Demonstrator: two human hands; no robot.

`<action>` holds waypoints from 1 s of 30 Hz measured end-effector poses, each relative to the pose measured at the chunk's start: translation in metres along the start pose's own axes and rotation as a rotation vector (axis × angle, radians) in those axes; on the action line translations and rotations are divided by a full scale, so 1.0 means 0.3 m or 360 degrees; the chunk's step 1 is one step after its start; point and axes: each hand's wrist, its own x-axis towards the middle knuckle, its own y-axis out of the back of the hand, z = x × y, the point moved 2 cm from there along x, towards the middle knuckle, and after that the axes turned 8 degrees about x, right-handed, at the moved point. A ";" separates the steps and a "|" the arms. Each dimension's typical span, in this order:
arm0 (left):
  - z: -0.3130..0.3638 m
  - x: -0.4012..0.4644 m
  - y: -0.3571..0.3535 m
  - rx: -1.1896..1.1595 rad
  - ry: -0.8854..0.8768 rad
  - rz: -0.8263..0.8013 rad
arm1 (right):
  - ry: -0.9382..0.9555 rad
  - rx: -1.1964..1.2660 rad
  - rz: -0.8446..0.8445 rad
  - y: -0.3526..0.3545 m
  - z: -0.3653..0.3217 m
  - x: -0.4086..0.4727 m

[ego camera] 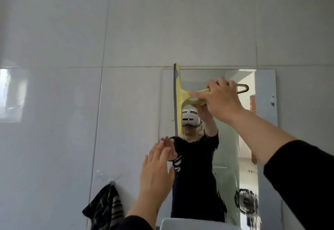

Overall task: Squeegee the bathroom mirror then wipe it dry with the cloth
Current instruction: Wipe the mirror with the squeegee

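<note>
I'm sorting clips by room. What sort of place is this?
Most likely a bathroom: glossy grey wall tiles, a frameless mirror fixed to them, and a dark striped cloth hanging from a suction hook beside it.

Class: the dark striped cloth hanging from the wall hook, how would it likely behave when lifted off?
The cloth hangs in loose folds from the hook, so it is probably floppy and light. It would likely drape over the hand, not hold shape, and should not slip easily.

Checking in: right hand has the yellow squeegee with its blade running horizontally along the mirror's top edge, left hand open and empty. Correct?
Not quite. The head view shows the yellow squeegee in the right hand with its blade vertical, near the mirror's upper left edge. The left hand is open and empty.
</note>
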 end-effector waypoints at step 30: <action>0.114 0.165 -0.275 0.0195 0.0023 -0.0196 | -0.0201 -0.0103 -0.0057 -0.106 0.184 0.155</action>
